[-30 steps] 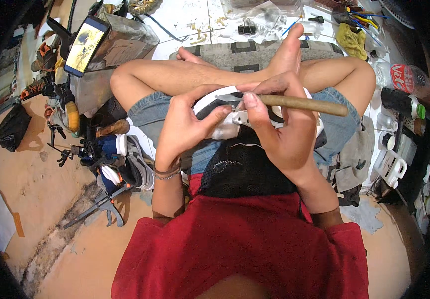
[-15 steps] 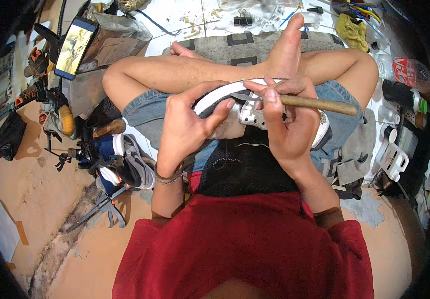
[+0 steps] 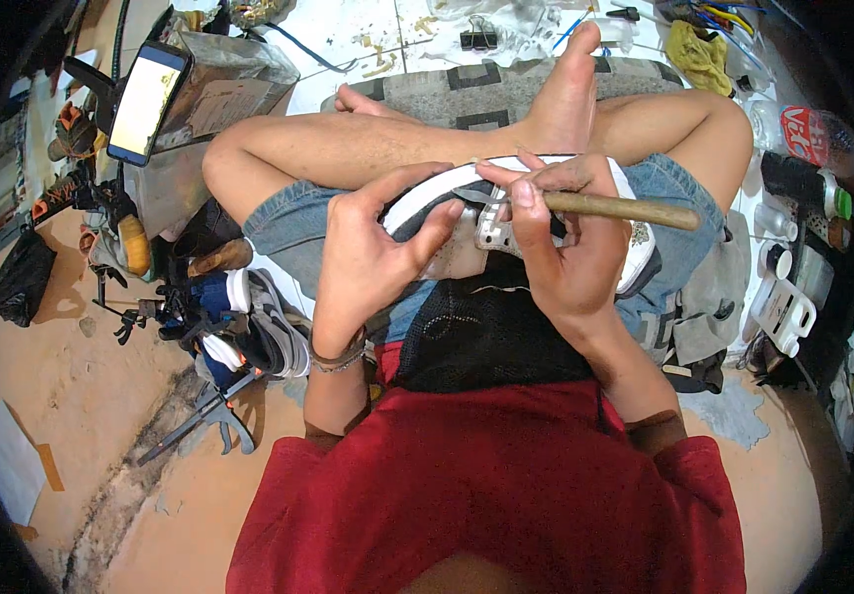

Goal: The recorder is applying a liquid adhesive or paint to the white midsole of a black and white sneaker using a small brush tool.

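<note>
Shoe point(image 3: 494, 236) sits between left hand point(image 3: 370, 238), curled round its edge, and right hand point(image 3: 577, 243), pinching a wooden-handled tool point(image 3: 630, 209).

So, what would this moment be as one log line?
left hand: grips shoe | right hand: holds wooden-handled tool, metal tip at shoe | left side: phone, clamp

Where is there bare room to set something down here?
Bare tan floor shows at left between the crumpled black item and white sheet, and at lower right below the grey patch beside the red sleeve. Shoes and a clamp crowd beside that first patch; bottles crowd the upper right. The left hand, right hand and white shoe block the middle.
</note>
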Motion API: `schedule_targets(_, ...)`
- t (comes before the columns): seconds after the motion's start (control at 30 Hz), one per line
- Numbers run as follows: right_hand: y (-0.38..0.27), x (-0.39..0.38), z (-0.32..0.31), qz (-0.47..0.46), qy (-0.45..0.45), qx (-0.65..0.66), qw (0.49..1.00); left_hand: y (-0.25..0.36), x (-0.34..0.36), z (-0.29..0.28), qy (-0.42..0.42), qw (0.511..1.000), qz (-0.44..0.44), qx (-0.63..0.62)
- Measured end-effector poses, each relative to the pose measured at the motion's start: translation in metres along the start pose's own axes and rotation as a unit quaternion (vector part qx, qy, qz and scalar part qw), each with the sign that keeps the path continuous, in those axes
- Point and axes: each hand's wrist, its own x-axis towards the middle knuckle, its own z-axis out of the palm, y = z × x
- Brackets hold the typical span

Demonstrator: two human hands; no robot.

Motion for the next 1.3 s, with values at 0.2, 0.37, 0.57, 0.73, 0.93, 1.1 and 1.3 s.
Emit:
schedule_targets(0.2,-0.003,0.002,0.007,-0.027,0.029,0.047,0.998,0.001,-0.001,0.001,0.004,1.000,0.009,0.020)
schedule_targets(0.37,0.003,0.004,0.003,-0.077,-0.008,-0.013,0.997,0.007,-0.003,-0.001,0.000,0.998,0.025,0.055)
schedule_targets(0.57,0.003,0.008,0.001,-0.089,-0.026,-0.012,0.996,0.009,-0.005,-0.002,-0.016,0.998,0.006,0.057)
schedule_targets(0.73,0.005,0.004,-0.005,0.002,-0.012,0.025,1.000,0.011,0.000,0.002,-0.026,0.999,-0.020,0.027)
schedule_targets(0.93,0.009,0.003,-0.008,-0.042,-0.005,0.012,0.999,0.018,0.001,0.000,-0.037,0.999,-0.019,0.030)
schedule_targets(1.1,0.009,0.001,-0.008,-0.032,-0.003,0.021,0.999,0.008,0.000,0.004,0.003,1.000,0.022,0.004)
schedule_targets(1.3,0.009,0.000,-0.009,-0.037,-0.004,0.026,0.999,0.010,-0.001,0.003,0.002,1.000,0.016,0.018)
